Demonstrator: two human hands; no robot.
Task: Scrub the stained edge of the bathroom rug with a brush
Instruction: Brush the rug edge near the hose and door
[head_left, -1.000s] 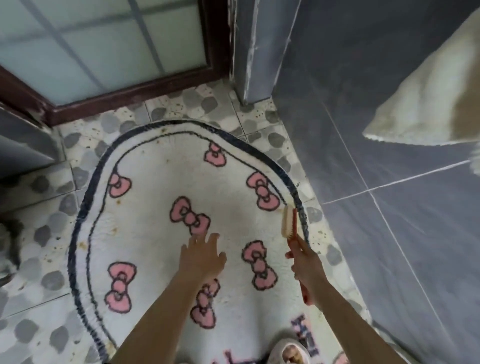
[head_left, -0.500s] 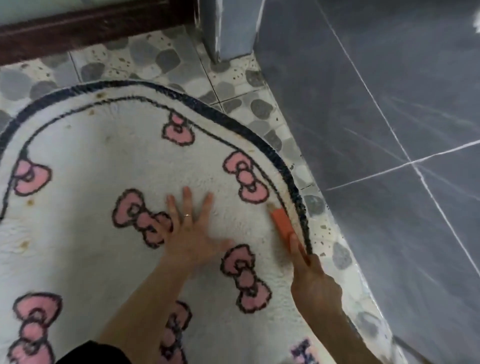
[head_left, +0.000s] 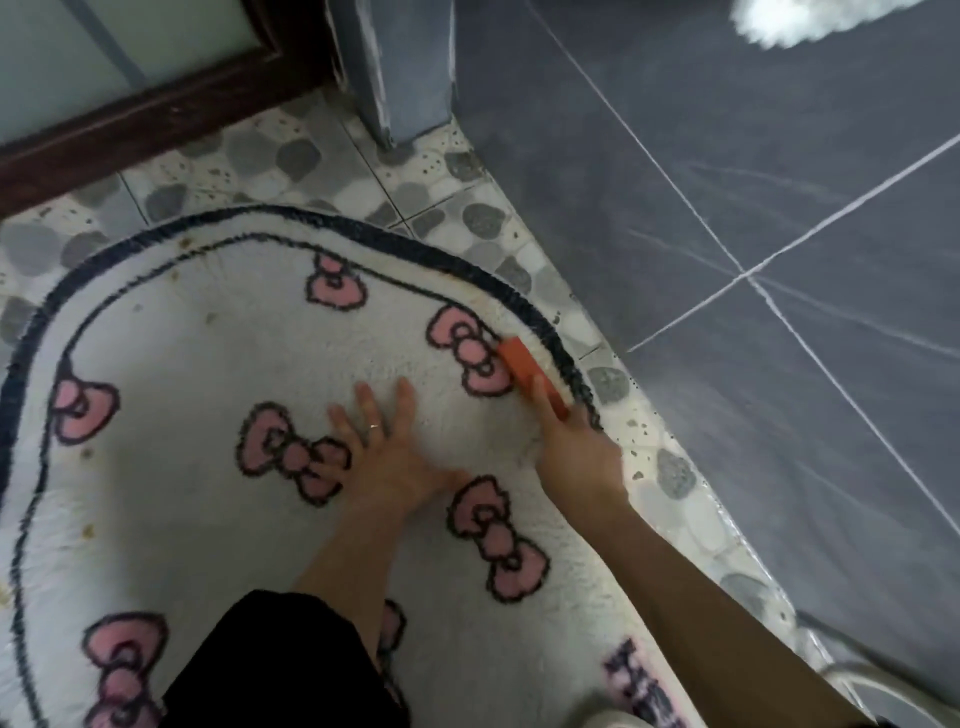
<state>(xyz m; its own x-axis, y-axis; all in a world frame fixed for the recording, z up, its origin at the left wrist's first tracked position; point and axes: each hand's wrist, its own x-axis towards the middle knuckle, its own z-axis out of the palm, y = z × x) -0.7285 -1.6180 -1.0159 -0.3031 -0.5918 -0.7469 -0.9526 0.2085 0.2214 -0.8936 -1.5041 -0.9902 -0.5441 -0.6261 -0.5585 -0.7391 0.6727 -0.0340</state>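
Scrubbing looks barely started: right hand (head_left: 576, 457) grips the brush (head_left: 524, 366) on the rug (head_left: 208, 389) at its right edge by the dark border (head_left: 543, 319), left hand (head_left: 387, 457) flat, fingers spread, pinning the rug; brown spots (head_left: 88, 530) along the left edge left to do.

A white bathroom rug (head_left: 208, 364) carries pink bows outlined in black, ringed by a thick navy border and a thinner dark line inside it, with brownish-yellow spots near its rim. The brush (head_left: 524, 364) has an orange-red back. The floor (head_left: 311, 156) shows grey pebble shapes on speckled cream tile; the wall (head_left: 779, 156) is dark grey, crossed by white grout lines. The door frame (head_left: 130, 124) is dark brown, its pane (head_left: 104, 47) pale frosted green. A sleeve (head_left: 270, 665) is black.
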